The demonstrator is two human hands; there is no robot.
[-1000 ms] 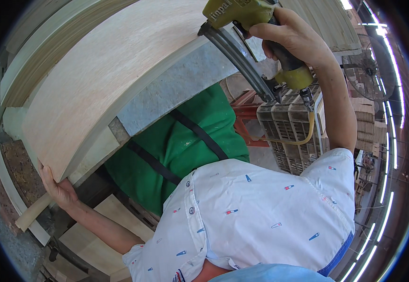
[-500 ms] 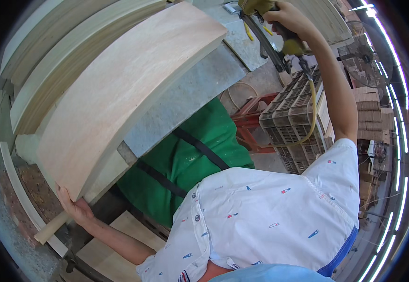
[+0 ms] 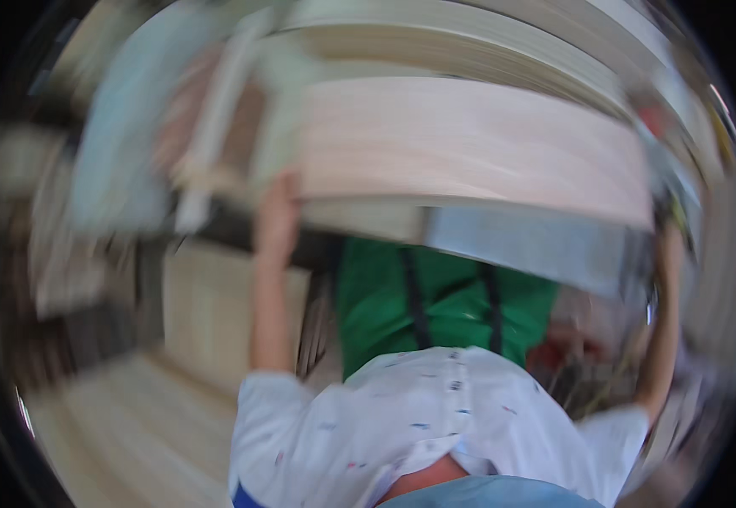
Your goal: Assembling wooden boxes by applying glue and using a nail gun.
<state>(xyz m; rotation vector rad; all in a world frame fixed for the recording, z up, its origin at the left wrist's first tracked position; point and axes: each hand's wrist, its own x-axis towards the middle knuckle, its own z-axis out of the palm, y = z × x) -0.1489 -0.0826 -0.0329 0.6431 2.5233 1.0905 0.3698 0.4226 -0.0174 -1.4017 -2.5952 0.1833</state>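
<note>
A curved, pale pinkish wooden panel point(image 3: 469, 144) lies across the bench in front of me, its near edge bowed. My left hand point(image 3: 279, 216) grips the panel's left end at the near corner, its fingers blurred by motion. Out past the panel's right end, my right hand point(image 3: 671, 245) is closed on a nail gun point(image 3: 679, 213), which shows only as a small dark and olive smear. Most of the tool is hidden or lost in the blur.
Behind the panel lie more curved wooden pieces point(image 3: 469, 30). A grey metal bench top point(image 3: 529, 241) shows under its near edge. To the left are a white curved strip point(image 3: 224, 110) and a pale board point(image 3: 224, 296). Green cloth point(image 3: 444, 292) with dark straps covers my lap.
The view has swung to the left and blurred, so the panel now lies nearly level across it. My left hand stays at the panel's left end; my right arm now shows at the right rim.
</note>
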